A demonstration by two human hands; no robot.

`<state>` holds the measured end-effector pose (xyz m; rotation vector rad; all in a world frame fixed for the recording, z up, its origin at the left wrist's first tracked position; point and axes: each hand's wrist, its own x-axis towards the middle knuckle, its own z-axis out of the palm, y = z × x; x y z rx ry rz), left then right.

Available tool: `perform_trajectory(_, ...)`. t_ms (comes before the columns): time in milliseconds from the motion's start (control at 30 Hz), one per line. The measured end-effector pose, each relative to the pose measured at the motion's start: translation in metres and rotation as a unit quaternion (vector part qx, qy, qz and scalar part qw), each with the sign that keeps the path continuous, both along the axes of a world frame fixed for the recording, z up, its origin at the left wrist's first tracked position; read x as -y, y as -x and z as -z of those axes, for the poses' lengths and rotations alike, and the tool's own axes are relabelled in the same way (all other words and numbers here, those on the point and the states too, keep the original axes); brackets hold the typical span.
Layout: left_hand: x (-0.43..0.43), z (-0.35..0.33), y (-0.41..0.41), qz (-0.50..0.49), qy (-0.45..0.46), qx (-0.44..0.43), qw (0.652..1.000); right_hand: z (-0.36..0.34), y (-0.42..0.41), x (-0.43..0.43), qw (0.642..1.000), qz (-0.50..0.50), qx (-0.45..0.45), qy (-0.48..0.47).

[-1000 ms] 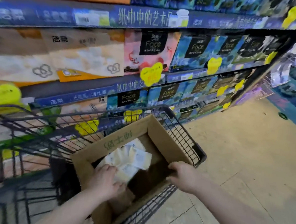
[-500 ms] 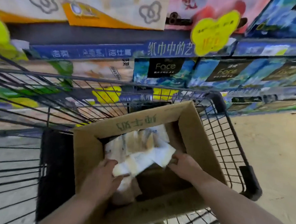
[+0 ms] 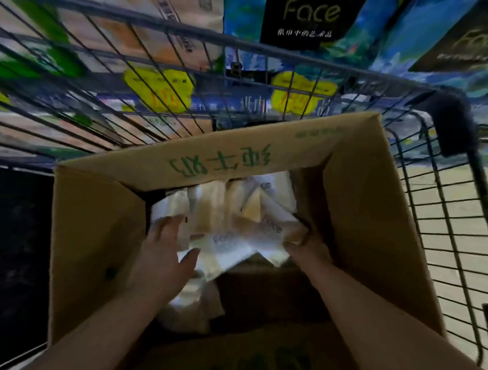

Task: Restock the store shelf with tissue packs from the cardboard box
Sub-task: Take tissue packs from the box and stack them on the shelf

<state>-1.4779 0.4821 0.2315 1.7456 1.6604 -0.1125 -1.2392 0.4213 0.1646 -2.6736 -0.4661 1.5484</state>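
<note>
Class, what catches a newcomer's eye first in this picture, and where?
An open cardboard box fills the centre, standing in a wire cart. Inside lie jumbled tissue packs, the left hand resting on them, the right hand gripping their right end. Yellow price tags glow on the shelf behind.

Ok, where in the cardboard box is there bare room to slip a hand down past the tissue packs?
There is bare floor at the near side, bordered by the near flap and the tissue packs. The far half of the cardboard box is crowded: packs span from left hand to right hand.
</note>
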Motion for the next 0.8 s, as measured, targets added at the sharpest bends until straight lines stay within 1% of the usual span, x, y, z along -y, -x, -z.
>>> perform_trajectory(100, 0.002, 0.010, 0.005, -0.022, 0.019, -0.005, 1.000, 0.011, 0.004, -0.001, 0.992, 0.127, -0.009, -0.019)
perform_trajectory(200, 0.007, 0.012, 0.009, -0.018, 0.037, -0.008, 0.999, 0.013, 0.008, 0.002, 0.978, 0.203, -0.043, -0.032)
perform_trajectory(333, 0.015, 0.002, 0.005, -0.008, 0.044, 0.009, 0.999, -0.001, 0.010, 0.014, 0.947, 0.294, -0.063, -0.110)
perform_trajectory(400, 0.018, -0.005, 0.001, 0.005, 0.039, 0.023, 0.999, -0.017, 0.008, 0.016, 0.940, 0.303, -0.087, -0.131)
perform_trajectory(500, 0.020, -0.014, -0.002, 0.019, 0.037, 0.042, 0.998, -0.041, 0.005, 0.020, 0.946, 0.269, -0.101, -0.148)
perform_trajectory(567, 0.020, -0.023, -0.004, 0.008, 0.043, 0.052, 0.998, -0.057, 0.003, 0.026, 0.952, 0.243, -0.097, -0.158)
perform_trajectory(667, 0.016, -0.034, 0.000, -0.008, 0.054, 0.056, 0.997, -0.078, 0.003, 0.031, 0.953, 0.237, -0.092, -0.165)
perform_trajectory(800, 0.002, -0.034, 0.016, -0.042, 0.052, 0.036, 0.997, -0.097, 0.006, 0.030, 0.939, 0.250, -0.141, -0.190)
